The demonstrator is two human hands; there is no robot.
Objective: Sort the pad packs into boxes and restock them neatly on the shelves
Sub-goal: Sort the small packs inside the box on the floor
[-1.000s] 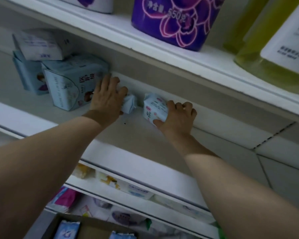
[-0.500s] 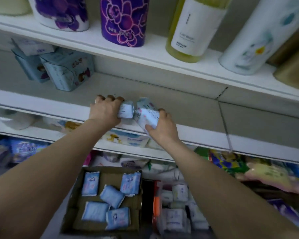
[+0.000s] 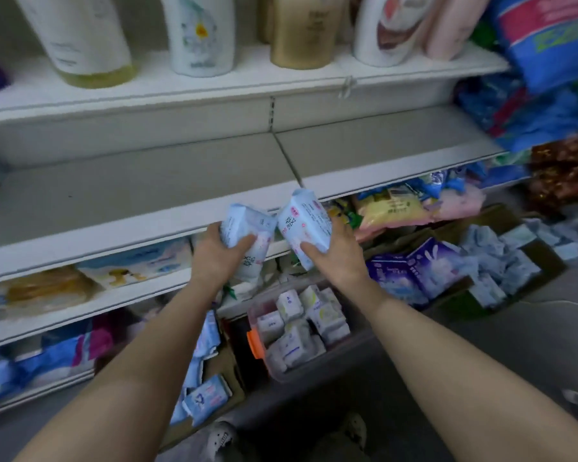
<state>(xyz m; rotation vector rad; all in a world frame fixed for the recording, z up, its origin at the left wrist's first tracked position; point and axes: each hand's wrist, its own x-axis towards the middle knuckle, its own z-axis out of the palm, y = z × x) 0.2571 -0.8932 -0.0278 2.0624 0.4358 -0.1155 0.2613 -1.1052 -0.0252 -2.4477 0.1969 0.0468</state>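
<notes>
The left hand (image 3: pixel 219 258) curls its thumb across the front of a pale blue pad pack (image 3: pixel 247 241) and grips it upright, the remaining fingers hidden behind the wrapper. The right hand (image 3: pixel 339 258) grips a second pad pack (image 3: pixel 306 228) in the same way, thumb pressed on its lower front face, the other fingers wrapped round its far side. The two packs lean toward each other and nearly touch at their upper edges, held in the air just in front of the lip of a bare grey shelf (image 3: pixel 141 195). Below the hands, on the floor, a clear plastic bin (image 3: pixel 317 368) with an orange latch holds many small white packs, and to its left a cardboard box (image 3: pixel 229 368) holds blue packs lying loose. Further right another cardboard box (image 3: pixel 544 265) is heaped with pale blue packs, beside purple packages (image 3: pixel 417 268). The shelf above the bare one carries tall bottles (image 3: pixel 197 35) standing in a row, and the lower shelves on the left hold more wrapped goods, blurred.
</notes>
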